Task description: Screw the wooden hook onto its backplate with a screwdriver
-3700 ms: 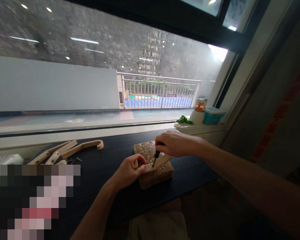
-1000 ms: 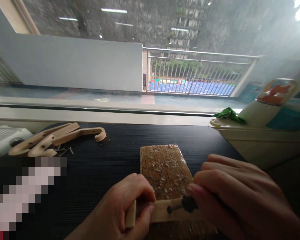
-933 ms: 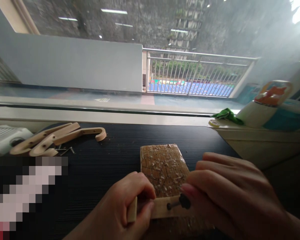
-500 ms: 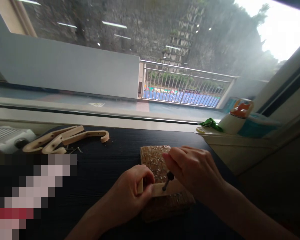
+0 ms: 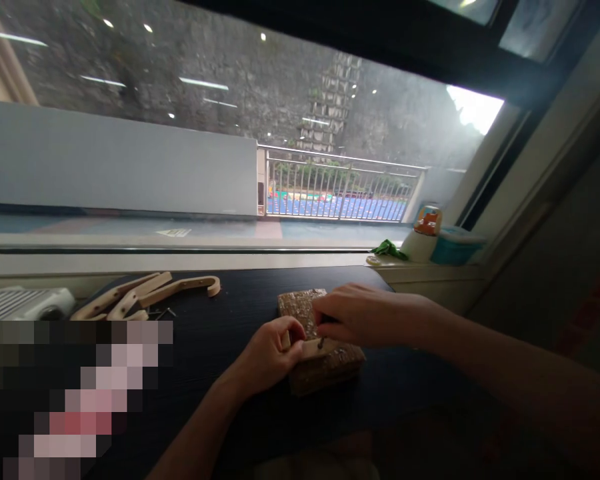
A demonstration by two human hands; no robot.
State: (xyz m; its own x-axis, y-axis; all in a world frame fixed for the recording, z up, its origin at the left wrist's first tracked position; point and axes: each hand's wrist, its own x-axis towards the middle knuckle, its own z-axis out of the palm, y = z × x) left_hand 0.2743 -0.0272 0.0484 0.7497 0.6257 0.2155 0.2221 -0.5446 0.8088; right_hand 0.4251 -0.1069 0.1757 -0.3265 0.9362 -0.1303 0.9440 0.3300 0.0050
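A: Compared with half a second ago: view pulled back and raised, hands smaller in frame, more window frame at upper right. Same grip on both sides, tool tip lower against the wood.

B: Materials?

A: Pale, smooth wooden strip [image 5: 314, 348], flat and narrow, lying across a brown block [image 5: 320, 347] with a pitted, scored top and layered edges. Block resting on the dark ribbed desk [image 5: 220, 333], near its front middle. Small tool [image 5: 321, 343] with a thin metal shaft and dark handle, mostly hidden.

B: Fingers?

A: Left hand [image 5: 273, 353] curled, fingers [image 5: 293, 330] closed around the left end of the strip, pressing it onto the block. Right hand [image 5: 353, 313] arched over the block, fingers [image 5: 320, 317] pinched together on the tool handle, tip standing on the strip.

B: Elsewhere?

A: Curved wooden hooks [image 5: 150, 293], light and rounded, lying well apart at the left rear of the desk, small dark screws [image 5: 163, 312] just beside them. White ribbed appliance [image 5: 23, 303] at far left. Green cloth [image 5: 387, 250], white cup [image 5: 423, 233] and teal tub [image 5: 455, 247] on the sill.
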